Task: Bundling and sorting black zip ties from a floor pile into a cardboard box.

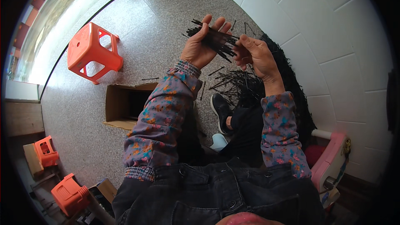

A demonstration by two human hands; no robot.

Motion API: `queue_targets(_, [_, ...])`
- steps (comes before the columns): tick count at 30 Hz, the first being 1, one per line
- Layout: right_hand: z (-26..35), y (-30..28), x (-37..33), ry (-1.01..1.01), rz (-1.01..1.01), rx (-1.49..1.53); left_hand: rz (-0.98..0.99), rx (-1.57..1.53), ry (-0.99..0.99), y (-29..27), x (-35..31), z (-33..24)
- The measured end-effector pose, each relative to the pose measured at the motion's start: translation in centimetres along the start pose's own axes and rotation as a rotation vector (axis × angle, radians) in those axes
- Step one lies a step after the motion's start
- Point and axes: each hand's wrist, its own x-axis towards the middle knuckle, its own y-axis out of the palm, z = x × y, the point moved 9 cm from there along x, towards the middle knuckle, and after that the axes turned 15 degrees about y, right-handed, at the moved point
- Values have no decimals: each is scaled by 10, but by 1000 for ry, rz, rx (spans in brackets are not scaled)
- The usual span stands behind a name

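Speckled floor [146, 21] underfoot, white tiled wall [333, 37] toward 2 o'clock, clock read from the centre of the view. We log the left hand [195, 54] just short of 12 o'clock, palm up, with a bundle of thin black pieces [214, 41] lying across it; the thumb laps over the bundle and the other fingers sit half-extended behind, a loose grasp. Our right hand [260, 56], toward 2 o'clock, has thumb and fingers bent in at the bundle's right end; whether they pinch a piece or only touch, we cannot tell. Progress, as we judge it: one handful is gathered and roughly lined up, though ends poke out unevenly at both sides, so we call the evening-up unfinished. Plenty is left: loose black pieces [237, 84] lie crisscrossed on the floor toward 2 o'clock, and a big dark heap [291, 73] runs along the wall between 2 and 3. A stray piece [150, 78] lies alone near 10 o'clock. At 9 o'clock we have an open cardboard box [114, 104], its inside too dark for us to read, so finished bundles there can't be counted. Orange stool [83, 50] at 10 o'clock, apart from the work.
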Motion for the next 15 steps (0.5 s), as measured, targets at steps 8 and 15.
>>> queue_targets(8, [6, 9, -7, -32, 88, -62, 62, -10, 33, 6, 0, -4])
queue_targets(15, [11, 2, -4, -133, 31, 49, 46, -7, 24, 6, -1, -4])
